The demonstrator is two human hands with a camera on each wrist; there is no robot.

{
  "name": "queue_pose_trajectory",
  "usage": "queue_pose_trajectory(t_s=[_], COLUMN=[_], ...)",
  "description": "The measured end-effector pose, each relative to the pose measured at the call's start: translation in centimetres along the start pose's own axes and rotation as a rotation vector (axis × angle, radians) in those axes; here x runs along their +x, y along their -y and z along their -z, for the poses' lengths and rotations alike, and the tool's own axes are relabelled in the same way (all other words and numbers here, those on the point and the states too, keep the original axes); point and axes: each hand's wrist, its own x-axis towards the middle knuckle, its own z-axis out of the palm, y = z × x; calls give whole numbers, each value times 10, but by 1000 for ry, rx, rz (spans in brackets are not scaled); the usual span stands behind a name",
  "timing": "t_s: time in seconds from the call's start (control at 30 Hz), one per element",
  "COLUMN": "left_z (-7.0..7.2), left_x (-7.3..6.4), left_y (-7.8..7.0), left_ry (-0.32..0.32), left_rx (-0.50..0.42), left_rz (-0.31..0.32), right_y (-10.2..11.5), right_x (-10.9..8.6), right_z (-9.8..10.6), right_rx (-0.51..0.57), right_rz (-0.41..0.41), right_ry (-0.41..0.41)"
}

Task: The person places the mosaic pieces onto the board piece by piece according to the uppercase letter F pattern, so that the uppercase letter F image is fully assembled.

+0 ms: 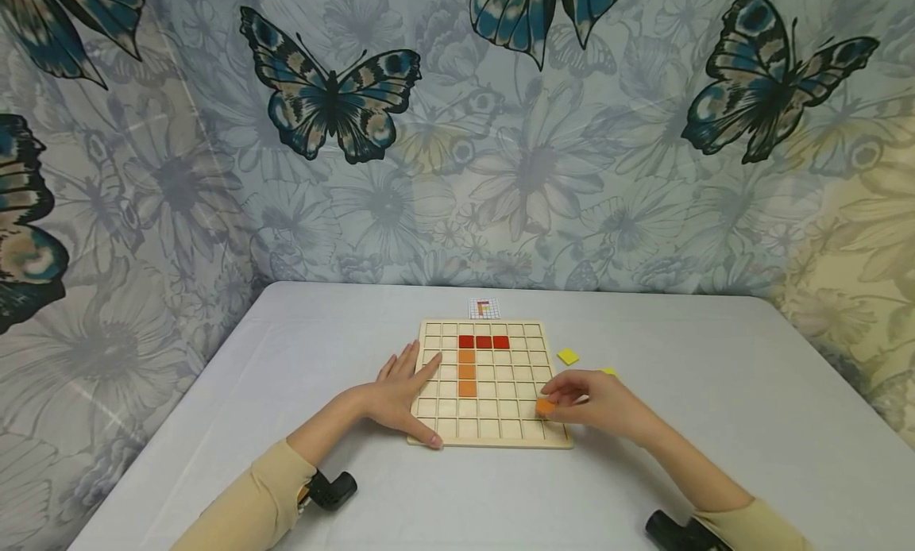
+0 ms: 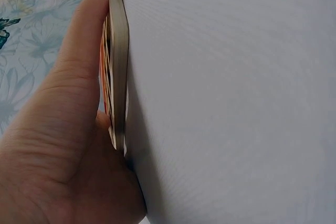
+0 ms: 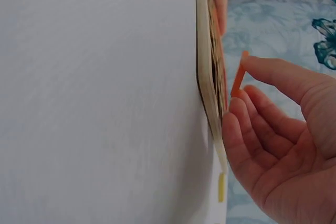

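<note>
A wooden grid board (image 1: pixel 500 433) lies on the table. On it, red square tiles (image 1: pixel 484 342) form a short row near the far edge, and orange square tiles (image 1: pixel 467 372) run in a column below the leftmost red one. With fingers spread, my left hand (image 1: pixel 395 394) rests on the board's left edge, the thumb at the near left corner. My right hand (image 1: pixel 604 404) pinches a loose orange tile (image 1: pixel 545 406) between thumb and fingers over the board's right side. In the right wrist view that orange tile (image 3: pixel 240 74) is held on edge, apart from the board.
Behind the board lies a small pattern card (image 1: pixel 484 308) with a coloured grid figure. A yellow tile (image 1: pixel 568 356) lies right of the board, and another yellow tile (image 1: pixel 609 371) is partly hidden behind my right hand. White cloth covers the table (image 1: pixel 343 321); a butterfly-patterned backdrop stands behind.
</note>
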Motion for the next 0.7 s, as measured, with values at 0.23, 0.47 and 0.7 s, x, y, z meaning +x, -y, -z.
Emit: queue_pose_trajectory(t_s=[0.23,0.47,0.7], left_z=[-3,3,1], left_x=[2,-1,0], left_y=[3,-4,-2], left_ry=[-7,3,-1], left_rx=[-4,4,10], left_rz=[-3,-4,-4], right_y=[7,14,19], right_x=[9,16,26], right_z=[-10,-20,-32], right_rx=[-1,-9,-23], right_rz=[37,26,63], right_ry=[29,38,61])
